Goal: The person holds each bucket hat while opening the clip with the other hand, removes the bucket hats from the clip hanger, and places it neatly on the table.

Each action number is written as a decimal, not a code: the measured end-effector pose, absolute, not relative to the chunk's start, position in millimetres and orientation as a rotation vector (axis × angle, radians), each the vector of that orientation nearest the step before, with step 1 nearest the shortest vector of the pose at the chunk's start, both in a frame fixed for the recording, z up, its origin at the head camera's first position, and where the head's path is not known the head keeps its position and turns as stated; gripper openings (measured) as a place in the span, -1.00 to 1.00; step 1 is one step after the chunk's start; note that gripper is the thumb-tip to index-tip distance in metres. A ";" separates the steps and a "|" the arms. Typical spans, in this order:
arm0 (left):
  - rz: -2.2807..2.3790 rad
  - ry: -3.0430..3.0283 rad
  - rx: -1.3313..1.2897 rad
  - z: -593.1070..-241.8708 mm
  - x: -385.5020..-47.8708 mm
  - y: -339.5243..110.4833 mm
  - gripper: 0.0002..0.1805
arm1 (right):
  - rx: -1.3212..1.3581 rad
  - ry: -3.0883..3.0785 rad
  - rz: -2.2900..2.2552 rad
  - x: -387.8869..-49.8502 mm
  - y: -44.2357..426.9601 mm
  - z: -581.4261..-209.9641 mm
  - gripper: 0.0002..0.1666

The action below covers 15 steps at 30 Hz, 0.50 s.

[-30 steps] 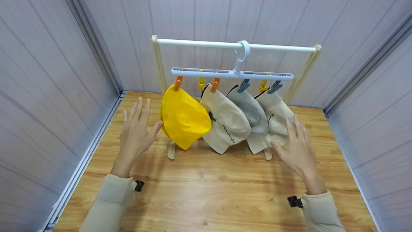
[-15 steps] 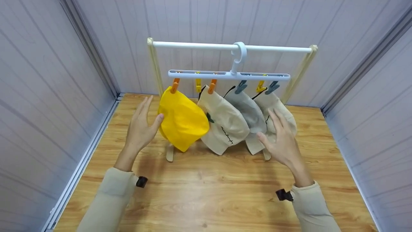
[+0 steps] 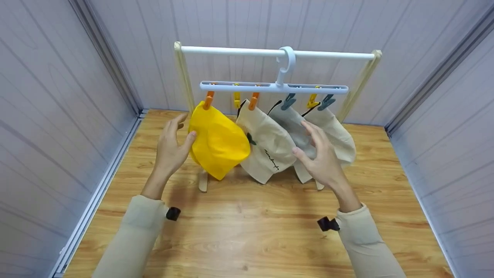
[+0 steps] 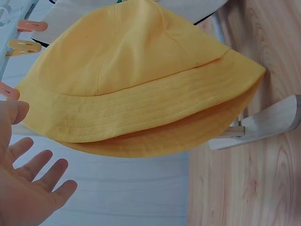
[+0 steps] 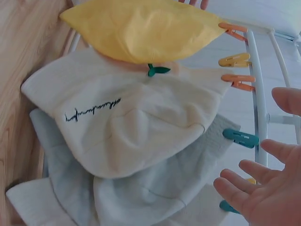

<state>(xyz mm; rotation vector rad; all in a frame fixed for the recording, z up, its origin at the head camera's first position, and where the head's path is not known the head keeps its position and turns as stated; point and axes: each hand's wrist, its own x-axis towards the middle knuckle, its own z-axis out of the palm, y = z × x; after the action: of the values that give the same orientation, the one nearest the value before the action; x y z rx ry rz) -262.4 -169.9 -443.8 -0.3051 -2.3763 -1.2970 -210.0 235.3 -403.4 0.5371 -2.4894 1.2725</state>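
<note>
A yellow bucket hat [image 3: 220,141] hangs from an orange clip [image 3: 208,101] at the left end of a pale hanger [image 3: 251,88]. To its right hang a cream hat [image 3: 266,144] with dark lettering, a grey hat [image 3: 287,119] and another cream hat [image 3: 344,143]. My left hand [image 3: 171,148] is at the yellow hat's left edge, fingers loosely bent and spread; the left wrist view shows nothing held. In front of the grey hat is my right hand [image 3: 322,160], fingers spread and holding nothing. It partly hides the grey and far-right hats.
The hanger hooks over the white bar [image 3: 231,51] of a small rack with wooden uprights [image 3: 359,87]. A yellow clip [image 3: 236,101] hangs without a hat. Pale panels [image 3: 50,127] enclose the wooden surface [image 3: 239,231] on the left, back and right.
My right hand has moved left from the far-right cream hat to the front of the grey one. My left hand has shifted slightly right, its fingers bending more. The hats still hang clipped.
</note>
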 end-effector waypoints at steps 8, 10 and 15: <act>-1.381 -2.333 -0.305 -444.8 -266.0 -166.5 -0.44 | 0.566 -2.495 1.431 -217.1 220.4 -402.1 -0.15; -1.401 -2.317 -0.310 -444.6 -267.4 -165.2 -0.45 | 0.569 -2.484 1.463 -218.7 218.0 -401.7 -0.16; -1.469 -2.284 -0.284 -445.7 -268.8 -162.9 -0.49 | 0.570 -2.473 1.518 -221.7 208.4 -398.9 -0.19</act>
<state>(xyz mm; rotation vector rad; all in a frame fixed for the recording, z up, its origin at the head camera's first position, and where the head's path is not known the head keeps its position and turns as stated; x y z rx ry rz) -268.8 -162.9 -445.7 -0.2845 -2.2840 -1.4691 -221.7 208.4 -398.9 0.5703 -2.4735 1.5185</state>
